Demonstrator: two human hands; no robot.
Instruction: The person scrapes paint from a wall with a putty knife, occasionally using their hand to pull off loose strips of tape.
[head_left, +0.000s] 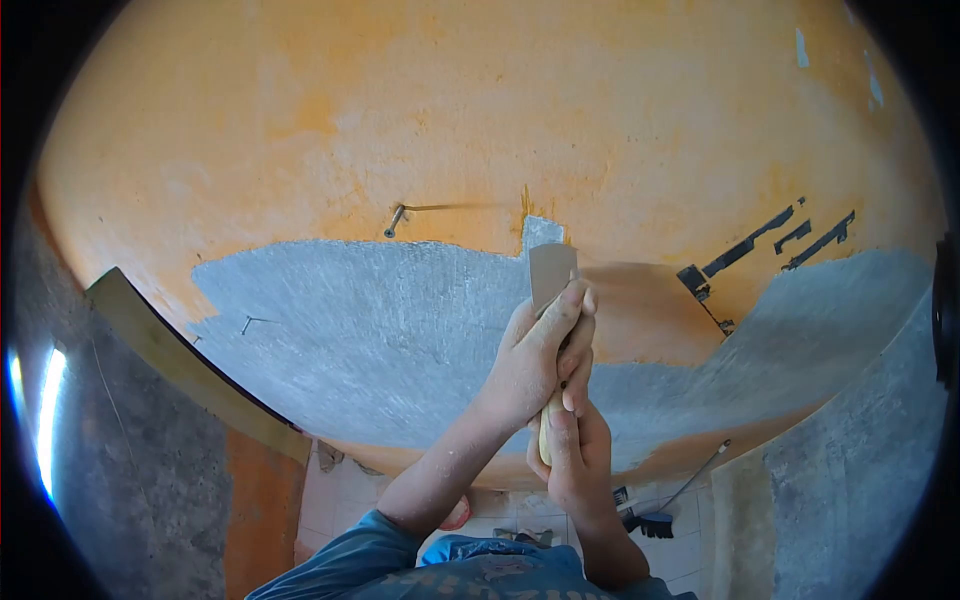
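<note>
Head view: left hand [535, 360] and right hand [572, 455] both closed around a scraper [551, 285], its blade pressed against the orange wall [500, 120].

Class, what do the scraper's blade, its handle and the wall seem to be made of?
Scraper blade: thin, flat, dull grey, probably metal. Handle: pale yellowish, smooth, wood or plastic; both hands hide most of it. Wall: matt orange paint over rough grey plaster or cement, bared in scraped patches.

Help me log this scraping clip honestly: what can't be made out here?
Head view only:
- Scraper handle: mostly covered by left hand and right hand.
- Brush and red object on floor: too small, partly hidden by arms.
- Wall edges: cut off by lens rim.
</note>
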